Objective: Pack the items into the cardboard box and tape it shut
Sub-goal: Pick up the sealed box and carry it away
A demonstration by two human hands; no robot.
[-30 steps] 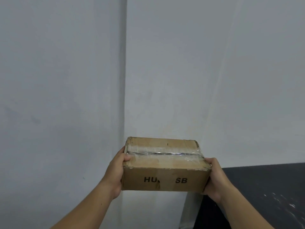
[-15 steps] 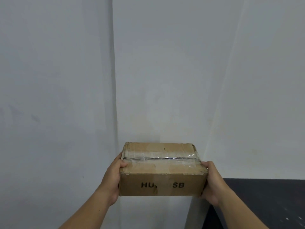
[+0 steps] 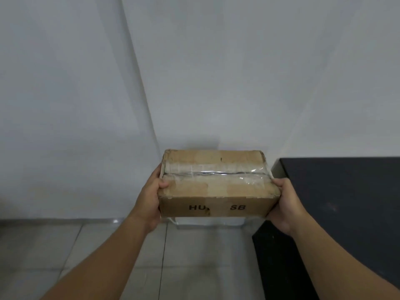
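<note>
A: The brown rectangular cardboard box is up in the air between both hands, with the left hand on its left end and the right hand on its right end.

B: And the clear plastic tape strip runs side to side across its top. The black flat-topped bench is just to its right, the grey tiled floor is below and the white painted wall is behind.

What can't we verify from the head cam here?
- Contents of the cardboard box: head view, hidden by the taped-down flaps.
- Print on its front: letters between "HU" and "SB" unreadable, seemingly worn off.
- Most fingers of the left hand and right hand: hidden behind the box ends.
- Black table: cut off by the right edge.
</note>
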